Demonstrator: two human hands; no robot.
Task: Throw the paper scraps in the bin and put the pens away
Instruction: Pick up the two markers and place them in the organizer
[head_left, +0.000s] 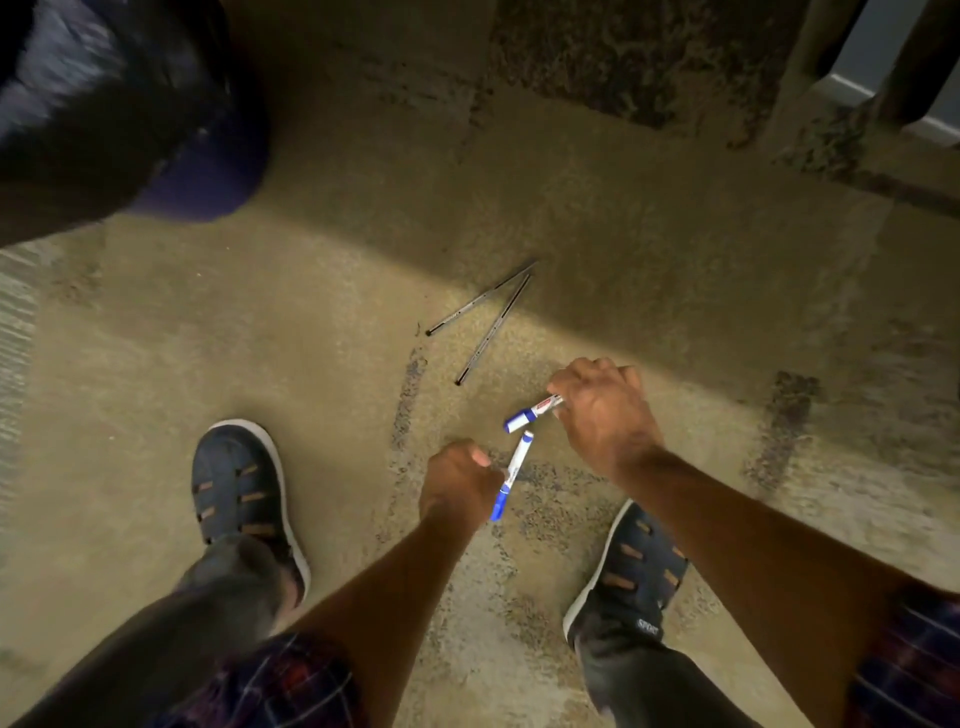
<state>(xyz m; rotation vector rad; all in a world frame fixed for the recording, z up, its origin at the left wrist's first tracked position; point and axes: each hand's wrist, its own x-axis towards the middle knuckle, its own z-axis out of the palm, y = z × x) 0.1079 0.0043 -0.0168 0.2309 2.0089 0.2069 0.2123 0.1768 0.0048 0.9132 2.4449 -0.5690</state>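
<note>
- Head view, floor (322, 395): tan carpet with dark worn patches, a band of light across its middle, shadow toward the far edge.
- Left hand (460, 480): fist closed round a blue-and-white marker (513, 474); the marker stands out of the fist on the thumb side, cap end low, other end angled up toward the right hand.
- Right hand (605, 410): fingers curled and pinching a second marker (532, 413) by its far end; blue cap points down-left, close to the tip of the first marker, contact between the two not clear.
- Two thin pens (485, 319): dark and slim, lying on the carpet just beyond the hands, near the edge of the lit band; far ends meet, near ends spread apart in a V. Neither hand touches them.
- Bin (104, 104): dark, blurred, with a black liner, at the far left corner of the floor, well apart from the pens.
- Shoes: left shoe (244, 488) and right shoe (631, 566), dark with white soles, flat on the carpet either side of the forearms.
- Sleeves (291, 680): dark plaid, at the bottom edge.
</note>
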